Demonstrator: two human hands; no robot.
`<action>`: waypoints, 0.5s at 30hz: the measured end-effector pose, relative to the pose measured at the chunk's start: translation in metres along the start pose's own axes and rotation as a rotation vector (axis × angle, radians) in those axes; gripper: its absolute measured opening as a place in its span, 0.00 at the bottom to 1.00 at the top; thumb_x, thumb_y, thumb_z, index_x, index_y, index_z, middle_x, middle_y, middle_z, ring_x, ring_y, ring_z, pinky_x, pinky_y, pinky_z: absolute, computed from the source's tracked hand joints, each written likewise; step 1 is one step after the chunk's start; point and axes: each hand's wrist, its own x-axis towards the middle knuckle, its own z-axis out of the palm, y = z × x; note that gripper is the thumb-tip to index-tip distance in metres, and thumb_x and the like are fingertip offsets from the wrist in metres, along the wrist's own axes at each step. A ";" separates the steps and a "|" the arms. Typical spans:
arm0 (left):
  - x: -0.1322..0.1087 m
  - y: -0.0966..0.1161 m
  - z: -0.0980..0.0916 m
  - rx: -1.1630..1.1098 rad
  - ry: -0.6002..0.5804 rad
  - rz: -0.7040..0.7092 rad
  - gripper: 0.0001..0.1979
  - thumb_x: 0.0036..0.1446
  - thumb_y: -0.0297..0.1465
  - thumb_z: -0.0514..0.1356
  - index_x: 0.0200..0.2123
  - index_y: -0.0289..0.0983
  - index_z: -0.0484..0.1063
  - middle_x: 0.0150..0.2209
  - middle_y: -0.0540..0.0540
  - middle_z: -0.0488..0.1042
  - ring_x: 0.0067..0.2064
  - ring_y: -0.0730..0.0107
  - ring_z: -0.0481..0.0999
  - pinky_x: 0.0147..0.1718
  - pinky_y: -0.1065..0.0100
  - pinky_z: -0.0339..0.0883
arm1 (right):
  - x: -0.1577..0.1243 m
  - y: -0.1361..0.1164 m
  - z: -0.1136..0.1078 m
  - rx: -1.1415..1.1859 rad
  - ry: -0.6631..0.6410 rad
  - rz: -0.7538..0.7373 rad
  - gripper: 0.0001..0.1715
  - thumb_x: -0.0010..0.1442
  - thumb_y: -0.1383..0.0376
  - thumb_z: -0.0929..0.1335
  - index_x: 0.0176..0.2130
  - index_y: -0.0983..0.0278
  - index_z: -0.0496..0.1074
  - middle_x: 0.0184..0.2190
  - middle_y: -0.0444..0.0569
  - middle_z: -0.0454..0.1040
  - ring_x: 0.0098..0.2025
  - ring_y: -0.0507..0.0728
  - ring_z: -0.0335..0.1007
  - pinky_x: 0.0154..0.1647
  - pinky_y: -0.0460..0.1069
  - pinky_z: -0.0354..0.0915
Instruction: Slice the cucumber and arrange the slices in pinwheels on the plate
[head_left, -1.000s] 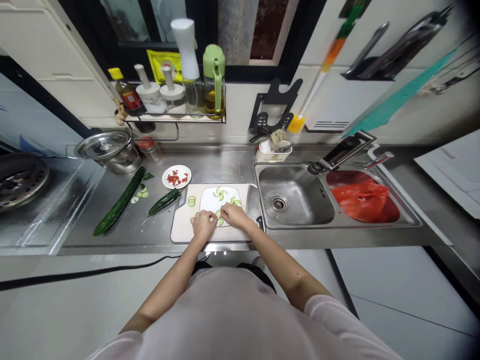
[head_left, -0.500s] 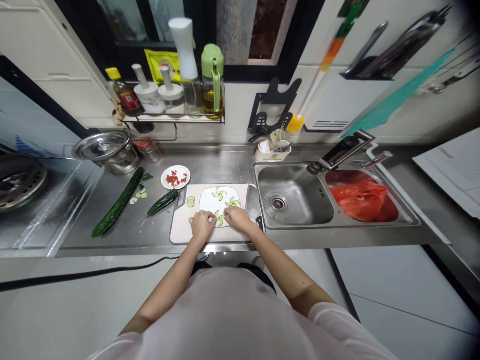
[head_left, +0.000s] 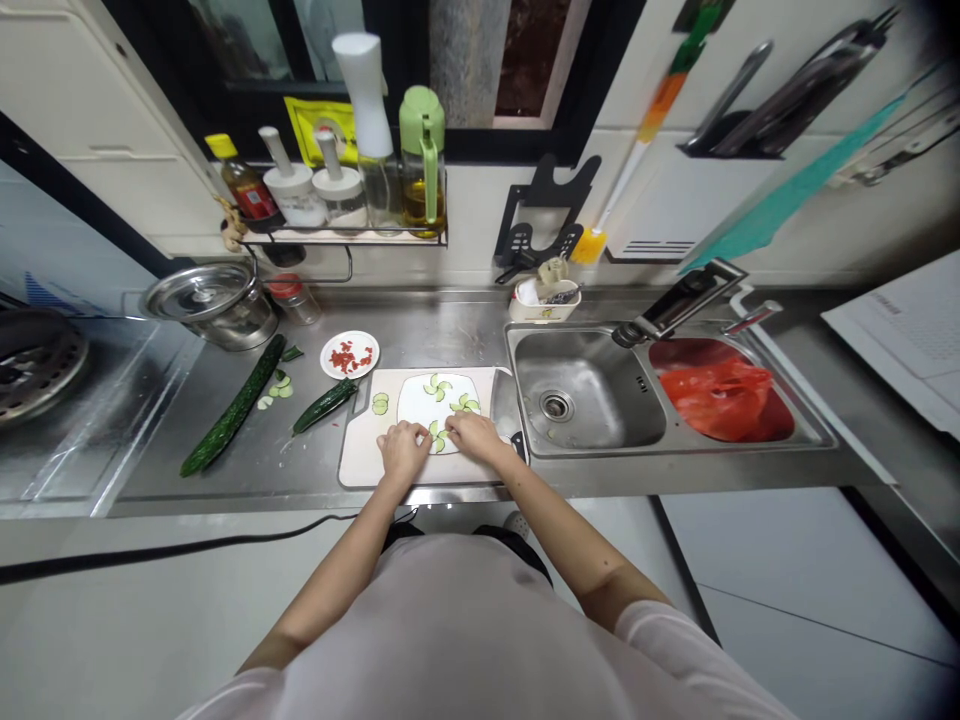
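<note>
A white plate (head_left: 411, 398) lies on a pale cutting board (head_left: 364, 462). Thin green-edged cucumber slices (head_left: 437, 388) form pinwheel clusters on it, at the back, right and front. At the front cluster, my left hand (head_left: 403, 452) has its fingers closed at the left-hand slices (head_left: 437, 438). From the other side my right hand (head_left: 474, 437) reaches in, its fingers drawn together at the same cluster. The fingertips partly cover what they grip. A small stack of slices (head_left: 381, 403) sits on the board left of the plate. The knife (head_left: 510, 410) rests along the board's right side.
Left of the board are a cut cucumber piece (head_left: 325, 406), a long cucumber (head_left: 234, 408), trimmings (head_left: 281, 386) and a saucer of red bits (head_left: 328, 356). A lidded pot (head_left: 217, 310) stands behind. The steel sink (head_left: 600, 400) adjoins on the right, with a red bag (head_left: 720, 400).
The whole view has shifted very slightly left. Both hands stay at the front cucumber cluster with almost no visible movement.
</note>
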 end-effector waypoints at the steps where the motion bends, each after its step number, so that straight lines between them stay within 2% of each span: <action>1: 0.000 0.000 0.000 -0.002 0.002 0.000 0.11 0.58 0.37 0.56 0.36 0.43 0.78 0.41 0.43 0.76 0.48 0.55 0.70 0.47 0.56 0.55 | 0.000 0.000 0.000 0.001 0.001 0.000 0.12 0.66 0.64 0.61 0.44 0.62 0.72 0.46 0.53 0.73 0.45 0.57 0.69 0.39 0.47 0.59; 8: -0.002 0.001 -0.001 -0.036 0.006 -0.018 0.11 0.58 0.38 0.56 0.36 0.43 0.78 0.41 0.44 0.76 0.49 0.55 0.70 0.48 0.57 0.55 | -0.002 -0.003 0.001 0.019 0.018 0.018 0.13 0.67 0.65 0.60 0.45 0.61 0.72 0.46 0.52 0.73 0.46 0.57 0.68 0.40 0.47 0.58; 15: -0.003 -0.005 -0.010 -0.156 0.077 -0.038 0.10 0.58 0.37 0.56 0.36 0.42 0.77 0.41 0.45 0.77 0.47 0.59 0.71 0.48 0.59 0.55 | -0.025 0.002 0.008 0.125 0.184 0.162 0.17 0.68 0.64 0.57 0.46 0.61 0.71 0.45 0.49 0.75 0.44 0.55 0.69 0.38 0.46 0.57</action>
